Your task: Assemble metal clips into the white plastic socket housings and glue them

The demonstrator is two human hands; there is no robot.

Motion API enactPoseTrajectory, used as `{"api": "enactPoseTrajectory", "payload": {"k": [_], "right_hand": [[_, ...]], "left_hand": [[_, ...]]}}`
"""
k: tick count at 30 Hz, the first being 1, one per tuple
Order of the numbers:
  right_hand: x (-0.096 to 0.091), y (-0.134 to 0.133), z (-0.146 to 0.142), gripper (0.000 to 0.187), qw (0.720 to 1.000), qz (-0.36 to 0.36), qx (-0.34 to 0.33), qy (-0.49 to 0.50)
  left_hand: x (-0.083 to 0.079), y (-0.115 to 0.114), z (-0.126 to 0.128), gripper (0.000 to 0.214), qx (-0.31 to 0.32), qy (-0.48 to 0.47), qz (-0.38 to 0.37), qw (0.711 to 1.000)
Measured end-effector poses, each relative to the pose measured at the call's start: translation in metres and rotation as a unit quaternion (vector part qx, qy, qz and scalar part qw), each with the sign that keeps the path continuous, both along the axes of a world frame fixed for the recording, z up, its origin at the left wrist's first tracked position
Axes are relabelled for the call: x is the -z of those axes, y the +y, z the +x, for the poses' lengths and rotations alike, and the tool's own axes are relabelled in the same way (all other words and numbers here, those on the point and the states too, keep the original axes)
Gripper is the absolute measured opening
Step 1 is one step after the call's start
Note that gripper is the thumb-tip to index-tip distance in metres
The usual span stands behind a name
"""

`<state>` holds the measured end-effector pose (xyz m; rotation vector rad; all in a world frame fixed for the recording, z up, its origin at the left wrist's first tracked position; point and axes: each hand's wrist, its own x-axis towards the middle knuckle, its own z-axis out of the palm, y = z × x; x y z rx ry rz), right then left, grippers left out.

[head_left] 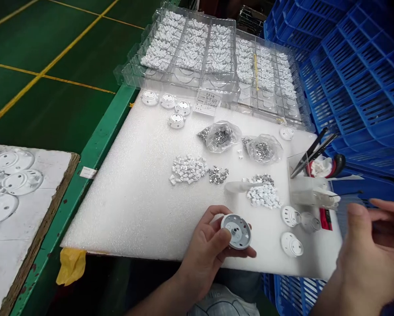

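Observation:
My left hand (210,245) is closed around a round white plastic housing (236,231), thumb on its rim, its hollow inner side with several holes facing up toward me. At the right edge my right hand (374,250) is raised, slightly blurred, thumb and fingers apart with nothing visible between them. It is nearest the clear plastic box (307,193) of tools. Beyond my left hand lie a pile of small white plastic pieces (188,169), a pile of small metal pieces (218,174) and a second white pile (264,195).
Two plastic bags (223,137) of metal pieces lie mid-table. Clear compartment trays (192,79) of white parts stand behind, with a handwritten label (206,103). Several white housings (177,120) sit back left; others (291,244) lie right. Blue crates (358,79) flank the right side.

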<state>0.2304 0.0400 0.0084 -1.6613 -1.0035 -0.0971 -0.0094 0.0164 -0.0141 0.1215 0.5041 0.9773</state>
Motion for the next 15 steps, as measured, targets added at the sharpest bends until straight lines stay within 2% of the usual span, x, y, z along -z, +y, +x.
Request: {"api": "enactPoseTrajectory", "payload": {"k": [3, 8, 15], "right_hand": [[0.014, 0.011, 0.018, 0.049, 1.000, 0.009, 0.000, -0.001], [0.027, 0.019, 0.027, 0.023, 0.996, 0.041, 0.053, -0.053], [0.031, 0.019, 0.040, 0.019, 0.995, 0.047, 0.074, -0.054]], "left_hand": [[0.000, 0.000, 0.002, 0.053, 0.001, 0.005, 0.005, 1.000], [-0.001, -0.002, 0.002, 0.053, -0.002, 0.008, 0.013, 1.000], [-0.001, 0.000, 0.001, 0.051, 0.003, 0.012, 0.016, 1.000]]}}
